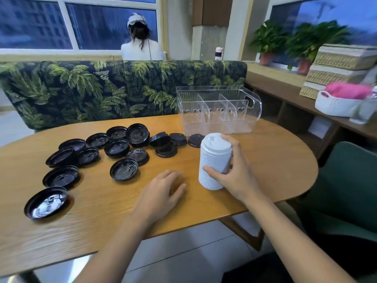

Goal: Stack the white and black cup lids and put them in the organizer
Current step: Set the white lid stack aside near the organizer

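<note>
- Firstly, from the head view, the clear organizer stands at the far side of the wooden table. It has inner dividers with small heart-shaped holes.
- Near the organizer, on its front side, the right hand grips a tall stack of white lids. The thumb presses the lower part of the stack and the other fingers curl around its far side, up to the top.
- This stack leans a little. I cannot tell if its lower end touches the table.
- To the left of the white stack, further from the organizer, the left hand lies palm down on the table. Its fingers are relaxed and a little spread, and it holds nothing.
- The black lids lie loose on the table, to the left of the organizer and in front of it. Some overlap, and most lie upside down. One of them is just beside the front wall of the organizer.
- Behind the organizer is a sofa with a green leaf pattern, and behind the sofa a person sits with the back to the camera.
</note>
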`<move>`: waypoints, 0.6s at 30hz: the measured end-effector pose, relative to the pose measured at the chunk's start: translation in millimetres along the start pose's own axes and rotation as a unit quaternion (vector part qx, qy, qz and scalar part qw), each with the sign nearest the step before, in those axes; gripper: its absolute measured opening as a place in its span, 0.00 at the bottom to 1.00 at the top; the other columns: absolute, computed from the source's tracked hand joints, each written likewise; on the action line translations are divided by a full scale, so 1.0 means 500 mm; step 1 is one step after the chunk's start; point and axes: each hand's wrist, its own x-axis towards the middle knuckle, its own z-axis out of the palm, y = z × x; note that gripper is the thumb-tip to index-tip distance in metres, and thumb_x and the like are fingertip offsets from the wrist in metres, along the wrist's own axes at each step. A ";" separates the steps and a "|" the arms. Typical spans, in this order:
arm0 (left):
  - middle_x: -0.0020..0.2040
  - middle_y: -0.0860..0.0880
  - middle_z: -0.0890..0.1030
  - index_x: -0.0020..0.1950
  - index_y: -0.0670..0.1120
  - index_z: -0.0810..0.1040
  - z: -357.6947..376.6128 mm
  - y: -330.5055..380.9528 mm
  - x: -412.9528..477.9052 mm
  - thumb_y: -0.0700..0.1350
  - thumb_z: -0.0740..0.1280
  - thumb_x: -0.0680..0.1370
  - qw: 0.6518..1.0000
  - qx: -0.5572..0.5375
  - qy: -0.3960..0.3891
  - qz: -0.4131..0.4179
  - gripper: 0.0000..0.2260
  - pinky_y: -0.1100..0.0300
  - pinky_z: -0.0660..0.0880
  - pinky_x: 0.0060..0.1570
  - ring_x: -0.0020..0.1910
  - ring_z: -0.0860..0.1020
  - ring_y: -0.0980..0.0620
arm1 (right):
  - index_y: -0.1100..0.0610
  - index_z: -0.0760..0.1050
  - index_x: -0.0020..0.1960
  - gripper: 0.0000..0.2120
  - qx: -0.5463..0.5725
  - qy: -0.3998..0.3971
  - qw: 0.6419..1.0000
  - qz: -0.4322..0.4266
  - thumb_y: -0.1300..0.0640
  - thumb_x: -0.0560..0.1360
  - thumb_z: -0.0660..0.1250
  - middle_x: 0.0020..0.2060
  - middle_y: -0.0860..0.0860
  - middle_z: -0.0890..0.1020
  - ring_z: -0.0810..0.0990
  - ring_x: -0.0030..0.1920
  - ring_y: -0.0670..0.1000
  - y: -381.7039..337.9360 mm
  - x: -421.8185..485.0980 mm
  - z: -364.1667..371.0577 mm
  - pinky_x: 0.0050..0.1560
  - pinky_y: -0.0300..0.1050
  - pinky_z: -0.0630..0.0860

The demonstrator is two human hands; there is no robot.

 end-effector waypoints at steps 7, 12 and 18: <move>0.75 0.59 0.73 0.73 0.56 0.77 -0.010 0.005 0.002 0.59 0.63 0.84 0.999 0.025 -0.031 -0.005 0.18 0.60 0.74 0.65 0.70 0.74 0.58 | 0.43 0.63 0.75 0.41 -0.037 0.041 0.998 0.028 0.48 0.69 0.82 0.68 0.47 0.76 0.75 0.62 0.48 0.041 0.039 -0.053 0.52 0.40 0.71; 0.75 0.60 0.72 0.74 0.57 0.75 -0.003 -0.001 0.002 0.59 0.62 0.84 0.999 0.029 -0.032 -0.004 0.19 0.60 0.74 0.67 0.71 0.73 0.58 | 0.44 0.62 0.75 0.41 -0.055 0.053 0.996 0.048 0.49 0.70 0.82 0.70 0.48 0.74 0.74 0.64 0.50 0.081 0.077 -0.076 0.54 0.42 0.71; 0.74 0.61 0.72 0.73 0.57 0.76 0.005 -0.009 0.005 0.60 0.62 0.84 1.000 0.023 -0.021 0.000 0.19 0.59 0.74 0.67 0.72 0.72 0.59 | 0.43 0.62 0.75 0.41 -0.074 0.071 0.993 0.064 0.49 0.70 0.81 0.71 0.48 0.74 0.75 0.66 0.54 0.128 0.132 -0.089 0.58 0.49 0.71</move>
